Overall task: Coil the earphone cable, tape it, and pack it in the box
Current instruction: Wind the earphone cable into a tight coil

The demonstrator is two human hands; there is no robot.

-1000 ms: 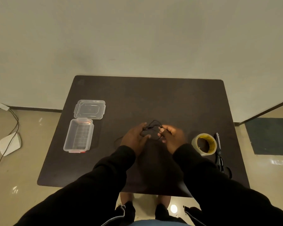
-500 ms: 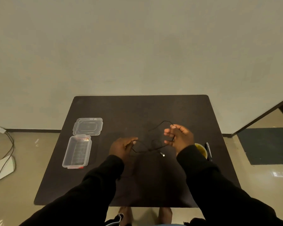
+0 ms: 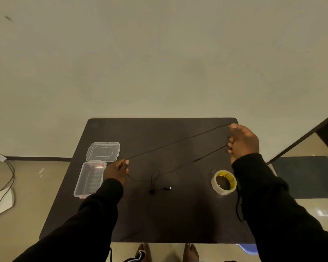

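A thin black earphone cable [image 3: 175, 142] stretches in the air between my two hands above the dark table [image 3: 159, 220]. My left hand [image 3: 116, 170] pinches one part of it near the box. My right hand [image 3: 242, 141] is raised at the far right and holds the cable where it doubles back. A second strand slopes down to the table, ending in a loose tangle with the earbuds and plug [image 3: 168, 188]. The clear plastic box [image 3: 89, 179] stands open at the left, its lid [image 3: 103, 151] lying just behind it. A roll of clear tape [image 3: 223, 182] lies at the right.
Black scissors [image 3: 239, 207] lie by the right edge, mostly hidden by my right sleeve. A white object with a cable [image 3: 0, 201] lies on the floor to the left. A dark mat [image 3: 309, 176] covers the floor to the right. My feet show below the near edge.
My hands have moved far apart. The right hand rose to the far right and the left shifted left, drawing the bunched cable out into long taut strands. The view tilted upward.
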